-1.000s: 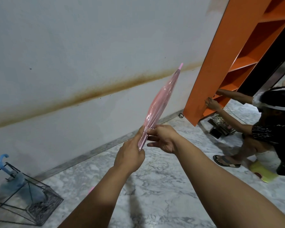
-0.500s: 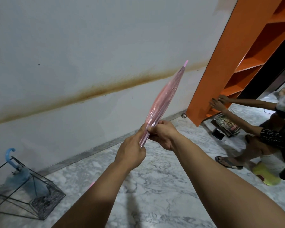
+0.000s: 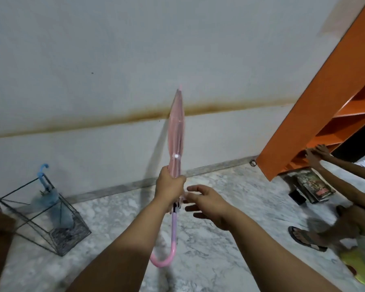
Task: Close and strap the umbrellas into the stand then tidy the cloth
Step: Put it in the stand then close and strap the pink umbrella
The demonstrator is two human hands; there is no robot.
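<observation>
— Orientation of the pink umbrella (image 3: 176, 131)?
— Furled, near upright, tip toward the wall, hooked handle down over the marble floor (image 3: 230, 207).
— Hands?
— Left hand (image 3: 170, 186) grips its lower canopy. Right hand (image 3: 207, 204) beside it, fingers spread, holding nothing; contact with the shaft appears doubtful.
— Stand?
— Wire stand (image 3: 40, 216) at left holds a blurred blue umbrella (image 3: 49, 194).

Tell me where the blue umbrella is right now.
In the head view the blue umbrella stands in the wire stand at the lower left, on the marble floor near the wall.
</observation>
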